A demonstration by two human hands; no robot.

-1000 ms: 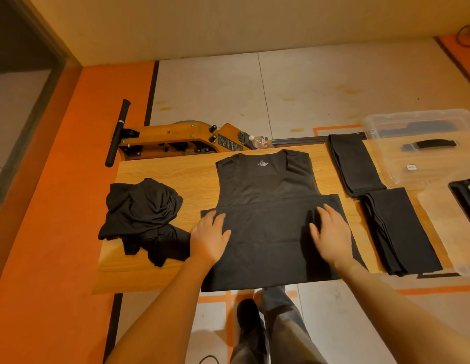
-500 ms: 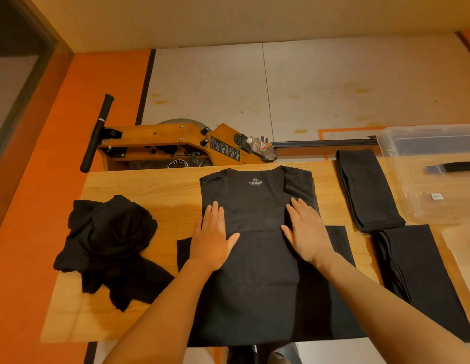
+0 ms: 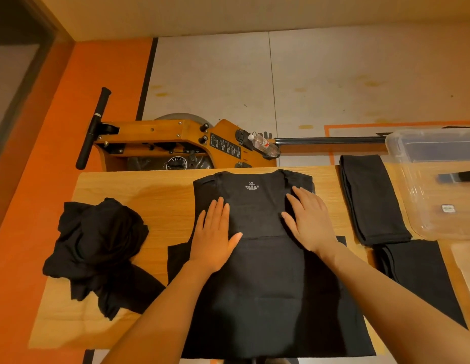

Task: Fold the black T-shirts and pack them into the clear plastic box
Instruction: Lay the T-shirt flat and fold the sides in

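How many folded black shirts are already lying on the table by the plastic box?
2. One folded shirt lies at the table's far right beside the clear plastic box; the second folded shirt lies just nearer, below it. Either stack might hide more layers.
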